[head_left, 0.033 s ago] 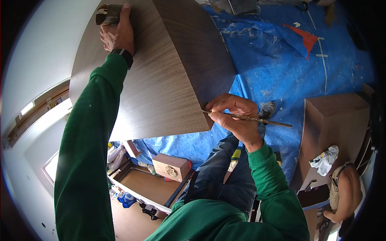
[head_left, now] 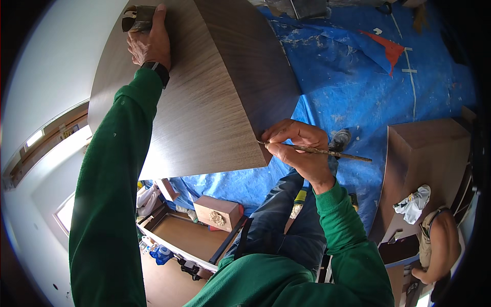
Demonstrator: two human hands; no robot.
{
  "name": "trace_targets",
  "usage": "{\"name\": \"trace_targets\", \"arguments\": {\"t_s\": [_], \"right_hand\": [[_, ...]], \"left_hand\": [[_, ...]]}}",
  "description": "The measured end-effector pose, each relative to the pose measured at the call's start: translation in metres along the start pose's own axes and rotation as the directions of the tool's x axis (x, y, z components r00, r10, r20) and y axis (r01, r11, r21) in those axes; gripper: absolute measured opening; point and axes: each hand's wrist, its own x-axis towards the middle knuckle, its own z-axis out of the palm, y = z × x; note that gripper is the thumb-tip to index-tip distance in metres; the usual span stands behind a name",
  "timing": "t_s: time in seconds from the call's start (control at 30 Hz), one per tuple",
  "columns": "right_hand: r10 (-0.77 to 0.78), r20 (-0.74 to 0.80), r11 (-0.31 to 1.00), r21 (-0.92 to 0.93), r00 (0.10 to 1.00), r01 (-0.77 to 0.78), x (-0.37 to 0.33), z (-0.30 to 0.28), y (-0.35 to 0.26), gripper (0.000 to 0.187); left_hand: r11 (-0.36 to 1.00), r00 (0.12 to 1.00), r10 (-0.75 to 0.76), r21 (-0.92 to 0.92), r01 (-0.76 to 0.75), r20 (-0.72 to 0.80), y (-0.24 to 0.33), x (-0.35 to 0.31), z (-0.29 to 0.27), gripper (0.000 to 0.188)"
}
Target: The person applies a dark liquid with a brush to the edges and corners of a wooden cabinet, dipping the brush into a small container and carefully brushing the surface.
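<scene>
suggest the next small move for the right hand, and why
I'd probably make one short, light stroke along the cabinet edge: the right hand grips the thin stick between its fingers, and the tip appears to meet that edge near the corner.

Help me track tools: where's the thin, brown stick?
In the head view, right of centre, the right hand holds the stick beside the brown wooden box.
</scene>
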Motion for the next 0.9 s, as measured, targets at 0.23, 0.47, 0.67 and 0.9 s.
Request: {"name": "trace_targets", "arguments": {"t_s": [0.23, 0.47, 0.67, 0.9], "right_hand": [[0.007, -0.012, 0.999, 0.038, 1.0, -0.006, -0.001, 0.001, 0.0, 0.012], [-0.031, 0.03, 0.999, 0.011, 0.999, 0.03, -0.005, -0.002, 0.0, 0.017], [0.018, -0.016, 0.999, 0.047, 1.0, -0.018, -0.004, 0.0, -0.003, 0.017], [-0.011, 0.0, 1.0, 0.014, 1.0, 0.011, -0.005, -0.001, 0.0, 0.017]], "left_hand": [[0.992, 0.996, -0.024, -0.122, 0.034, 0.083, 0.02, -0.012, -0.008, 0.076], [0.994, 0.997, -0.042, -0.095, 0.048, 0.068, 0.016, -0.01, -0.007, 0.079], [0.994, 0.997, -0.051, -0.095, 0.056, 0.062, 0.014, -0.009, -0.006, 0.081], [0.985, 0.995, -0.045, -0.16, 0.059, 0.087, 0.019, -0.011, -0.007, 0.073]]}}
